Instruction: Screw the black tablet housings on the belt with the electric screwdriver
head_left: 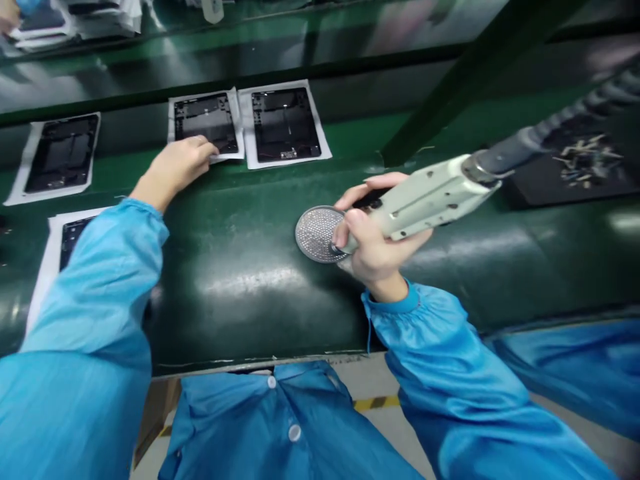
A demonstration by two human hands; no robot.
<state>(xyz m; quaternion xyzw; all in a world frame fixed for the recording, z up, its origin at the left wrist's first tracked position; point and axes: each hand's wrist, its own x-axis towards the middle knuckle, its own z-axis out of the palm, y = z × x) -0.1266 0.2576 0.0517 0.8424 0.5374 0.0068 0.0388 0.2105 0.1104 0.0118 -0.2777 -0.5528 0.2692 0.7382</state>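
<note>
My right hand [373,243] is wrapped around a pale electric screwdriver [425,200], held tilted with its cord end up to the right. Its tip is over a round metal screw dish [317,233] dotted with small holes, partly covered by my fingers. My left hand [183,163] reaches to the lower edge of an opened black tablet [205,117] lying on a white sheet. Its fingers are bent together at that edge, and the fingertips are partly hidden. Right beside it lies another opened tablet [285,127] on its own white sheet [323,147].
More tablets lie on the left, one [63,153] in the open and one [70,237] partly under my left sleeve. A dark tray [530,180] with a heap of small parts [590,160] is at the right. A green post [480,73] rises behind the screwdriver.
</note>
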